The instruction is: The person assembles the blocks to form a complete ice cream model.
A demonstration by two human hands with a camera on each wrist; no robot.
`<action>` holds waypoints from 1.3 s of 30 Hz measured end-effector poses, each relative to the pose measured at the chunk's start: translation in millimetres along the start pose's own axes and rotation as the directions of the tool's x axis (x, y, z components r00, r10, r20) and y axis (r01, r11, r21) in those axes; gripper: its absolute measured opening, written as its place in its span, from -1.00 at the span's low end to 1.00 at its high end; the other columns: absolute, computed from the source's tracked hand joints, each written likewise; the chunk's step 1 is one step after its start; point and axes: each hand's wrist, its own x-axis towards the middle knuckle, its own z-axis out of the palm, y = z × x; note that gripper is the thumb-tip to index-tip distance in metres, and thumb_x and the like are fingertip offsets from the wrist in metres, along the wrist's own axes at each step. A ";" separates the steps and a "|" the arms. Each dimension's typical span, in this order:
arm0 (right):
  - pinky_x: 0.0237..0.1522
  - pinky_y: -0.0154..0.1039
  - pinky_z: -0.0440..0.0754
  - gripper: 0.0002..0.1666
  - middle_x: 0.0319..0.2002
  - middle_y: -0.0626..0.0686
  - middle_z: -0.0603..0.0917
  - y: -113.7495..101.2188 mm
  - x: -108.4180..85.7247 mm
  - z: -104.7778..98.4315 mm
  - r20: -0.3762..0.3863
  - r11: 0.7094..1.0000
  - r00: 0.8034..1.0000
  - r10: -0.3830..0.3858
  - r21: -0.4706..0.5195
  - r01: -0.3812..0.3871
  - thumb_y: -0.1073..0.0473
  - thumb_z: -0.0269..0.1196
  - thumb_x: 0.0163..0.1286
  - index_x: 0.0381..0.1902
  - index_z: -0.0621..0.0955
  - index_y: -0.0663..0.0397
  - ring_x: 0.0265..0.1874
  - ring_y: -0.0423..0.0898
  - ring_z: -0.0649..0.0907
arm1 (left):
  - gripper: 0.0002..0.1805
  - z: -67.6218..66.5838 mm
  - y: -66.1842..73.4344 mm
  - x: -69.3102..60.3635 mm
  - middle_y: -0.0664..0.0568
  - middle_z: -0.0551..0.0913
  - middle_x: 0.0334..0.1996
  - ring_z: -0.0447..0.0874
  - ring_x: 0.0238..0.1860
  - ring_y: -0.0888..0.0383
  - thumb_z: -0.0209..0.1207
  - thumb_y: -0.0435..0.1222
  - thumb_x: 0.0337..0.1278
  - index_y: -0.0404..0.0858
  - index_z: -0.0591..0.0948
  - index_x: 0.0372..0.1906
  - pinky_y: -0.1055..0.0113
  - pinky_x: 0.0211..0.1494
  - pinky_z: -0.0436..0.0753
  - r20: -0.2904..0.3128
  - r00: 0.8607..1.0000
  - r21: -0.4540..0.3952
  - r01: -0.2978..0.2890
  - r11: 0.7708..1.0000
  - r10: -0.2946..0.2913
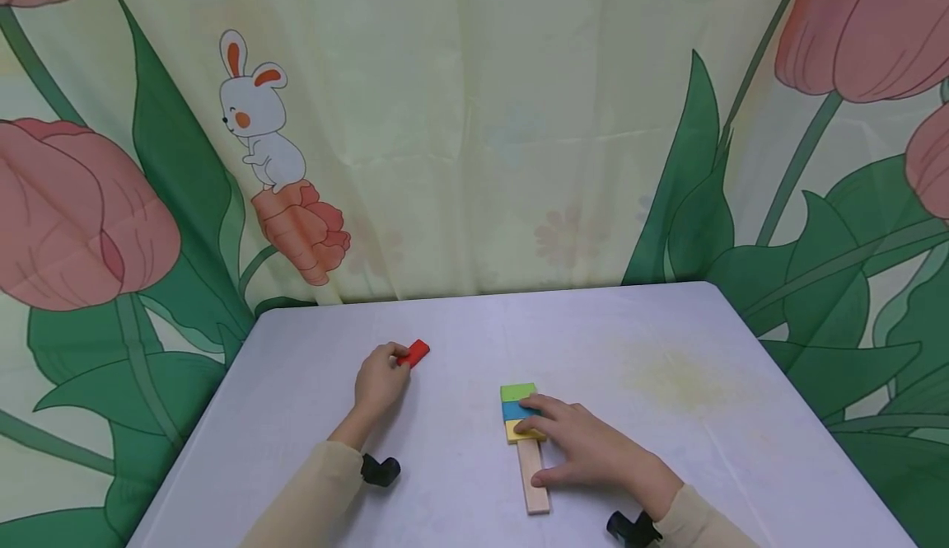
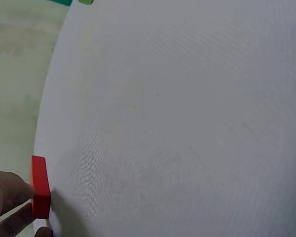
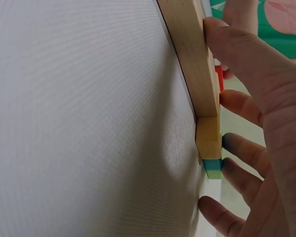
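My left hand (image 1: 381,381) pinches a red wooden block (image 1: 418,353) at the left of the table, and the left wrist view shows thumb and fingers on that red block (image 2: 40,190). Right of it lies a column of blocks. A green block (image 1: 516,392) is farthest away, then a blue block (image 1: 513,411) and a yellow block (image 1: 516,434), with a long plain wooden block (image 1: 533,482) below them. Spread over this column is my right hand (image 1: 593,447), its fingertips touching the blue and yellow blocks and its thumb against the plain block.
A white cloth covers the table (image 1: 445,490), with a faint yellowish stain (image 1: 682,375) at the right. Behind its far edge hangs a curtain (image 1: 474,119) printed with tulips and a rabbit. Small black devices sit at both wrists.
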 end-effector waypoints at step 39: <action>0.30 0.13 0.49 -0.19 0.54 -0.10 0.31 -1.5 0.2 -0.6 0.030 0.998 0.998 0.054 0.009 -0.055 -0.58 0.32 0.16 0.32 0.54 -0.49 0.47 0.01 0.39 | -0.79 45.9 57.4 -10.5 -0.02 0.71 0.03 0.55 -0.13 0.06 0.26 -0.36 0.26 -0.10 0.75 -0.05 0.15 -0.04 0.63 0.168 0.980 -0.059 -0.101 0.993 0.109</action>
